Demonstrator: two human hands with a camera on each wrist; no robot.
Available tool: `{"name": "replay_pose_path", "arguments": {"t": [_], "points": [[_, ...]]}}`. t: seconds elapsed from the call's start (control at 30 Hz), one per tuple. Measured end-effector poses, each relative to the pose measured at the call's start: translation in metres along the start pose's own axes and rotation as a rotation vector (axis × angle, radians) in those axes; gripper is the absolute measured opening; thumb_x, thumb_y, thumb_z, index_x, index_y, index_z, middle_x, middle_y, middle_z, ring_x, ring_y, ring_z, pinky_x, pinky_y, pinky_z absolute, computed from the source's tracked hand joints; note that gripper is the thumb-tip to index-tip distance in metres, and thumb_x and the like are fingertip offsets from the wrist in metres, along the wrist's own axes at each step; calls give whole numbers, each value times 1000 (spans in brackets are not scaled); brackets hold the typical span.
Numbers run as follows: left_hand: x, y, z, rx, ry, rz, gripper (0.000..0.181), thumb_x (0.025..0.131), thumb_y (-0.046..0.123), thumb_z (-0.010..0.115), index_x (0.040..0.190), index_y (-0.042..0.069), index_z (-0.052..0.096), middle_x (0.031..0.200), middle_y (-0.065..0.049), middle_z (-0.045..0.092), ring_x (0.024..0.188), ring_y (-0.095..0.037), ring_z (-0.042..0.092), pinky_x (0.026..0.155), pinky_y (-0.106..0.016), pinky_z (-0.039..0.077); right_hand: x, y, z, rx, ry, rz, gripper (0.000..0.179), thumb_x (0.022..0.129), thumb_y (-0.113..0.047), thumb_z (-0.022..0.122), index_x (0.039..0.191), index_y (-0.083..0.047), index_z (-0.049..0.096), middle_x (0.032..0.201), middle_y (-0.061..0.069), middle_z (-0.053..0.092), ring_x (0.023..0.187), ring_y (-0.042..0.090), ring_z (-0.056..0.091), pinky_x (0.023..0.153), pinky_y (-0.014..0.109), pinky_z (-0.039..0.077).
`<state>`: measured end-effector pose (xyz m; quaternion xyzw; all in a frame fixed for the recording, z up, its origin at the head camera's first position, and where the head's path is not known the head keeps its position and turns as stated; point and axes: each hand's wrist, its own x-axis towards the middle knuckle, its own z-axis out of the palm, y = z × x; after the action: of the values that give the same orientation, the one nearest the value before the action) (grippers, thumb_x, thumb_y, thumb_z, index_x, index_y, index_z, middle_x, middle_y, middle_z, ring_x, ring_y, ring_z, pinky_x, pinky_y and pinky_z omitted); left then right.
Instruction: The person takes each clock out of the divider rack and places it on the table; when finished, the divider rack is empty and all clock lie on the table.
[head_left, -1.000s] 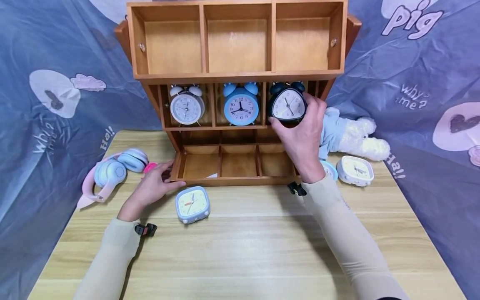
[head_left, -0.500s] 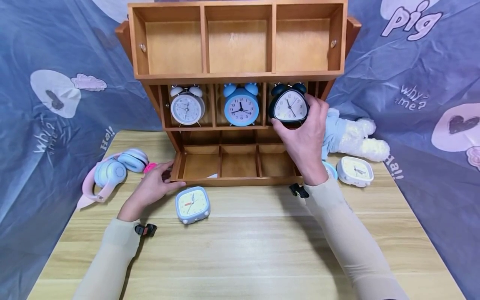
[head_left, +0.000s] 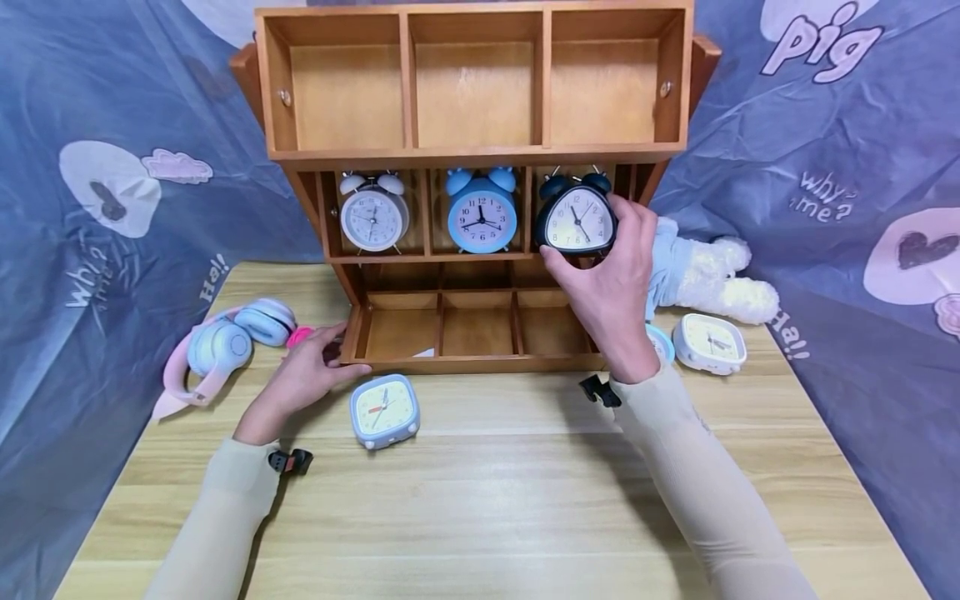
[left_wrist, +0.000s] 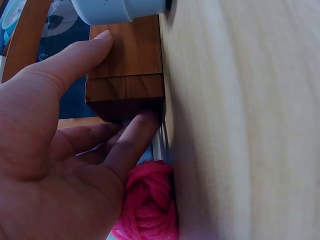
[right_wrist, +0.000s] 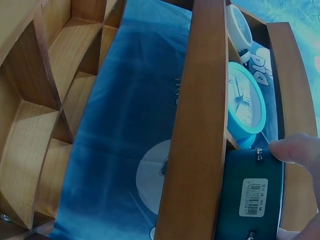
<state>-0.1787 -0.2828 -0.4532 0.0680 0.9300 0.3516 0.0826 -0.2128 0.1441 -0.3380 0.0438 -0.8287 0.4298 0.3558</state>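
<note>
Between thumb and fingers, my right hand (head_left: 611, 292) holds a dark green twin-bell alarm clock (head_left: 577, 221) at the right compartment of the wooden rack's middle tier. The right wrist view shows its green underside (right_wrist: 232, 185) with a barcode sticker and the thumb (right_wrist: 295, 150) on its edge. My left hand (head_left: 303, 375) grips the lower left corner of the rack (head_left: 480, 364), its thumb on the front face and its fingers round the side. A white alarm clock (head_left: 372, 218) and a light blue one (head_left: 482, 220) stand in the left and middle compartments.
A blue square clock (head_left: 384, 411) lies before the rack. Headphones (head_left: 221, 346) and pink yarn (left_wrist: 150, 205) are at left. At right are a white clock (head_left: 709, 342), a partly hidden light blue round thing (head_left: 660, 342) and a white plush toy (head_left: 720, 275).
My right hand has shifted slightly, and the dark green clock has tilted and come a little lower, so its bells show more. The left hand has stayed put.
</note>
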Motion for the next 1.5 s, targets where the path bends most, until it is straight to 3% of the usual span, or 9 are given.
{"name": "replay_pose_path", "arguments": {"t": [0.47, 0.83, 1.5], "points": [[0, -2, 2, -7, 21, 31, 98, 99, 37, 88, 169, -10, 38, 162, -37, 55, 139, -51, 67, 117, -63, 57, -7, -7, -7, -10, -10, -14, 90, 80, -33, 96, 154, 2, 57, 151, 25, 53, 143, 33, 53, 122, 47, 48], [-1, -3, 0, -21, 11, 19, 98, 100, 36, 88, 171, -8, 36, 162, -35, 56, 140, -49, 67, 117, -62, 57, -19, -11, -7, -4, -41, -29, 90, 81, -34, 98, 153, 2, 58, 149, 26, 55, 142, 35, 53, 121, 52, 47], [1, -2, 0, -6, 0, 4, 101, 100, 43, 87, 171, -7, 36, 163, -35, 54, 143, -51, 64, 119, -64, 54, -45, -16, -13, -45, -142, 43, 95, 81, -33, 99, 157, 0, 53, 154, 24, 52, 144, 36, 51, 120, 57, 48]]}}
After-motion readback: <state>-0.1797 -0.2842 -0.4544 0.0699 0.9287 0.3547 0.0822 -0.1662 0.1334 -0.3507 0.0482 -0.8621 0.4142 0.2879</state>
